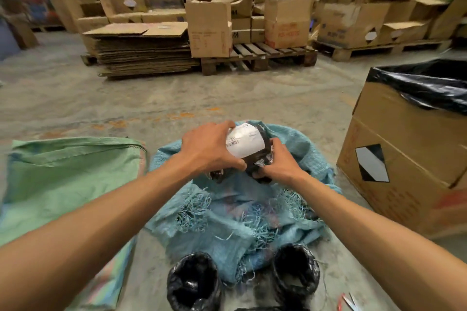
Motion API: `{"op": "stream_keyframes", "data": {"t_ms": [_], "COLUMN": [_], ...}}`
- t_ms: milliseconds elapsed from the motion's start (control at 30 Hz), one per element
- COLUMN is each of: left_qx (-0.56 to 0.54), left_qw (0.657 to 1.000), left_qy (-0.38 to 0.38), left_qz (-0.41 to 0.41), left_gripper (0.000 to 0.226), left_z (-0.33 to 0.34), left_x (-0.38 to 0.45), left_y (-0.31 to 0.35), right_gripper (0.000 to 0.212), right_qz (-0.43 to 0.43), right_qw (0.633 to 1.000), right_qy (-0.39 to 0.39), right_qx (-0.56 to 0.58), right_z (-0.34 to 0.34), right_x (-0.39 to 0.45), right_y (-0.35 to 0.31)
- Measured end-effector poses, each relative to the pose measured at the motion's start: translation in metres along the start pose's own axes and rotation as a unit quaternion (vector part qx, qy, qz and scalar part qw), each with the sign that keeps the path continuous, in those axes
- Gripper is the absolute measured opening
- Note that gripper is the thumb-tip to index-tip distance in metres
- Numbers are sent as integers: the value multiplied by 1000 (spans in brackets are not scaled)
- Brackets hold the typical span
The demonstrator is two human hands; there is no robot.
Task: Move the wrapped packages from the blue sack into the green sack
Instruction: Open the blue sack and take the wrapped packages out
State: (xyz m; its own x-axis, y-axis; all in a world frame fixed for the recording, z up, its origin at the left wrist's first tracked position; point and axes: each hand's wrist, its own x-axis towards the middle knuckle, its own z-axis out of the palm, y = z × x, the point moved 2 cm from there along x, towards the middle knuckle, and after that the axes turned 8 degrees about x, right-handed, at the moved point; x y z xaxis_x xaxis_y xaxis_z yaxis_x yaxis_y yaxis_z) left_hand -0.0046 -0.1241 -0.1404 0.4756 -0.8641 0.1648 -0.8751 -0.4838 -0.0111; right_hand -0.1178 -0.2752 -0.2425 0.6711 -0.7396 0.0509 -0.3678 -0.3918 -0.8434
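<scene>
Package (249, 151), wrapped in black plastic with a white shipping label on its upper face, held above the mouth of the blue sack (227, 214). Left hand (209, 149) grips its left side, fingers curled over the label's edge. Right hand (275, 163) grips the lower right side, fingers wrapped into the black wrap. Blue sack is crumpled on the concrete floor (156, 98), its woven rim frayed into loose threads. Green sack (68, 179) lies just left of it, flat, edges touching or nearly so. Two black-bagged objects (194, 283) sit at the near edge of the blue sack. Cardboard box (404, 154) with a black liner stands close on the right. Wooden pallet (257, 54) with cartons and flattened cardboard stack (141, 50) stand well behind.
</scene>
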Motion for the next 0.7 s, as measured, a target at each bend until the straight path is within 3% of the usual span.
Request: {"op": "stream_keyframes", "data": {"t_ms": [200, 267, 333, 433, 533, 700], "left_qx": [-205, -232, -258, -276, -232, -152], "left_qw": [973, 963, 949, 928, 933, 949], "left_qy": [-89, -119, -167, -230, -261, -275], "left_qz": [-53, -61, -74, -99, -83, -16], "left_gripper": [84, 86, 86, 78, 85, 92], "left_z": [-45, -48, -43, -27, -11, 13], "left_x": [-52, -74, -94, -122, -146, -173], "left_y": [-22, -34, -46, -57, -58, -40], "right_gripper": [79, 86, 96, 109, 109, 112], "right_qz": [-68, -67, -50, -34, -37, -81], "right_qw": [992, 992, 998, 989, 953, 889], "right_qy": [107, 104, 39, -117, -257, -376], "right_qx": [-27, -22, -22, -82, -154, -249], "right_z": [-39, -48, -54, -53, -43, -11], "right_x": [-57, -80, -101, -137, -176, -217], "right_y": [-34, -38, -39, -41, -47, -46]}}
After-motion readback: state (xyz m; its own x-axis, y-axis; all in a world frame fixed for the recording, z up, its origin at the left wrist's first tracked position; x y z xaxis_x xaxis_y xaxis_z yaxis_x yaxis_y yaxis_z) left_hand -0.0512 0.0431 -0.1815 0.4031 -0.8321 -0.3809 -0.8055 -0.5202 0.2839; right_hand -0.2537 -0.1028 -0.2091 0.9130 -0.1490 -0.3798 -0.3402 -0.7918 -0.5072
